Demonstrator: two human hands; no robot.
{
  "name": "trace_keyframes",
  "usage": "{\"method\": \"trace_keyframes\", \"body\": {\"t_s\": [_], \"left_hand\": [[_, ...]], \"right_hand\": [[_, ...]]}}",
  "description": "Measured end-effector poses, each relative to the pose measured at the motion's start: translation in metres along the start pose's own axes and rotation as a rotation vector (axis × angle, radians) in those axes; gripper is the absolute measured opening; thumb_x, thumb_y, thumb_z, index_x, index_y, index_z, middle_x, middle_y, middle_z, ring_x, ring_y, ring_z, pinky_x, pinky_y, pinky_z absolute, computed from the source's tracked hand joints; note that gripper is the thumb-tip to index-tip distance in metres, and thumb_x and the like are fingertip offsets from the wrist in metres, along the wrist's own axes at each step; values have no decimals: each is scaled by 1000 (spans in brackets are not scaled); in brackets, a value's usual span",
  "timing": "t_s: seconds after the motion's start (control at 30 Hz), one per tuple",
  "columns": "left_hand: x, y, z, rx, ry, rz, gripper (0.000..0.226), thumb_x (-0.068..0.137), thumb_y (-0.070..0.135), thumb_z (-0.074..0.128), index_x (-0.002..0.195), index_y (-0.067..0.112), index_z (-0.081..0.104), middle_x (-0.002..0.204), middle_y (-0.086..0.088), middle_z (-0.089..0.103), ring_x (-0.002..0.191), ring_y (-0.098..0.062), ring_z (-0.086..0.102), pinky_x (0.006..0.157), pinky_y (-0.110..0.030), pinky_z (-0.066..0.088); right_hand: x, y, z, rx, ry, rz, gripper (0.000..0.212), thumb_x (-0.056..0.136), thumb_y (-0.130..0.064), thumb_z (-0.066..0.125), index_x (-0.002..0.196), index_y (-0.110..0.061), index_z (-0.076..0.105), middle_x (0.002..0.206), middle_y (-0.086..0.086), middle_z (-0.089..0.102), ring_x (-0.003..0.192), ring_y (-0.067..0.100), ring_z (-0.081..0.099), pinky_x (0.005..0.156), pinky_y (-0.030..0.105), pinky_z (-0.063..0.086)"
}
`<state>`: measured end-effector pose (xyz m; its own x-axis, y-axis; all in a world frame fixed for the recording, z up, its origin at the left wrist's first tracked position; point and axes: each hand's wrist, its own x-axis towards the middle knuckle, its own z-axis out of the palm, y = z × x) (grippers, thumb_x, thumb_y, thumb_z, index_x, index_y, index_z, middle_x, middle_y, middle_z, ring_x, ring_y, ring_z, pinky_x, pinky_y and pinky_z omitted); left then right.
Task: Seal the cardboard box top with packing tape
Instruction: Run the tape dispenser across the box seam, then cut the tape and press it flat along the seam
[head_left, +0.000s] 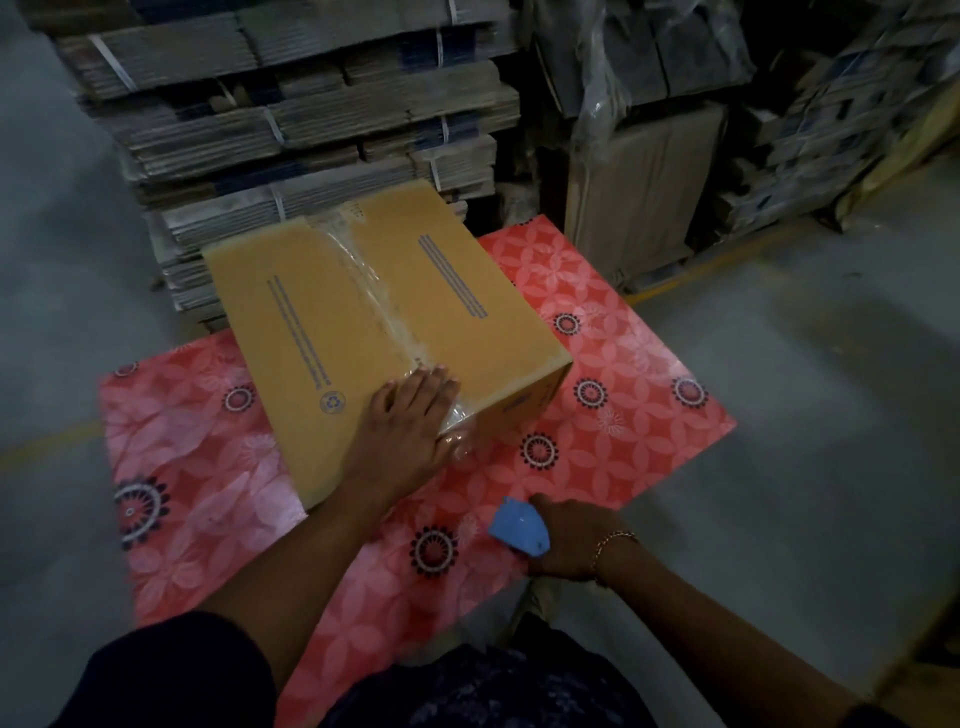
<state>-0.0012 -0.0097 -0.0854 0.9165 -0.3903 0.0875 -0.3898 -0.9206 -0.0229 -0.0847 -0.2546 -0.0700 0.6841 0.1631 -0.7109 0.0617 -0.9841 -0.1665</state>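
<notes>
Mid-frame, cardboard box (363, 322) sits on red floral mat (597, 415), clear tape (384, 306) along top seam. Left hand (410, 415) flat, open, pressing tape end. Right hand (571, 540) grips blue tape dispenser (519, 527). Stiff, probably light; steady by edges.

Red floral mat (613, 332), stacked flattened cartons (291, 119)

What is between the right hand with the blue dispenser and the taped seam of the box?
Nothing visible. The right hand holds the blue plastic tape dispenser above the red flowered mat, apart from the brown cardboard box.
</notes>
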Motion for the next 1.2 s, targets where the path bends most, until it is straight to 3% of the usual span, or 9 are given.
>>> {"method": "trace_keyframes", "body": {"t_s": [0.1,0.3,0.43,0.53,0.63,0.73,0.87,0.97,1.2], "left_hand": [[-1,0,2,-12,20,1,67,102,60,37,155,20,35,165,-4,37,150,-24,37,115,-51,33],[-1,0,-2,-13,-21,6,70,100,59,39,158,21,30,167,-4,33,152,-24,32,117,-51,31],[0,0,-3,-15,-34,11,70,99,58,38,158,21,31,167,-4,32,153,-24,31,118,-51,31],[0,0,-5,-26,-29,7,70,97,57,40,157,21,32,167,-4,34,152,-24,33,117,-51,31],[0,0,-4,-25,-6,13,70,97,57,43,157,21,35,165,-5,36,151,-25,35,115,-52,34],[0,0,-4,-9,-12,14,71,98,58,45,157,21,33,167,-4,33,152,-24,32,116,-51,32],[0,1,-4,-12,-33,14,70,99,57,44,158,23,31,168,-3,31,153,-23,30,117,-50,31],[0,0,-5,-14,-41,18,71,98,57,40,159,23,29,168,-3,30,154,-22,29,116,-50,32],[0,0,-6,-8,-16,26,69,100,57,38,158,22,30,168,-4,31,153,-23,30,115,-50,33]], "right_hand": [[5,0,22,-78,220,-145,86,81,-49,62,153,-26,20,138,5,57,117,31,60,91,38,48],[31,-22,45,-413,481,-351,90,60,-22,75,141,-19,39,106,4,66,91,29,64,79,41,50],[44,-25,59,-438,473,-407,87,69,-17,69,148,-16,32,113,8,63,97,32,59,90,48,50],[50,-20,74,-433,434,-400,90,72,-18,63,152,-17,22,117,10,60,98,34,58,87,48,48],[45,-20,69,-213,494,-358,75,77,-34,57,146,-21,33,122,7,59,107,32,58,90,46,46],[35,-26,39,267,713,-241,48,84,-42,53,128,-23,51,113,1,63,100,23,60,84,39,47],[43,-35,-20,1252,408,-117,14,90,-34,65,91,-21,68,89,-5,67,84,12,62,81,34,50],[50,-39,-38,1276,319,-130,20,91,-34,64,76,-21,66,83,0,69,79,13,63,70,25,48],[57,-42,-37,1280,354,-174,8,90,-11,67,82,-10,67,71,-1,64,61,4,58,51,7,43]]}}
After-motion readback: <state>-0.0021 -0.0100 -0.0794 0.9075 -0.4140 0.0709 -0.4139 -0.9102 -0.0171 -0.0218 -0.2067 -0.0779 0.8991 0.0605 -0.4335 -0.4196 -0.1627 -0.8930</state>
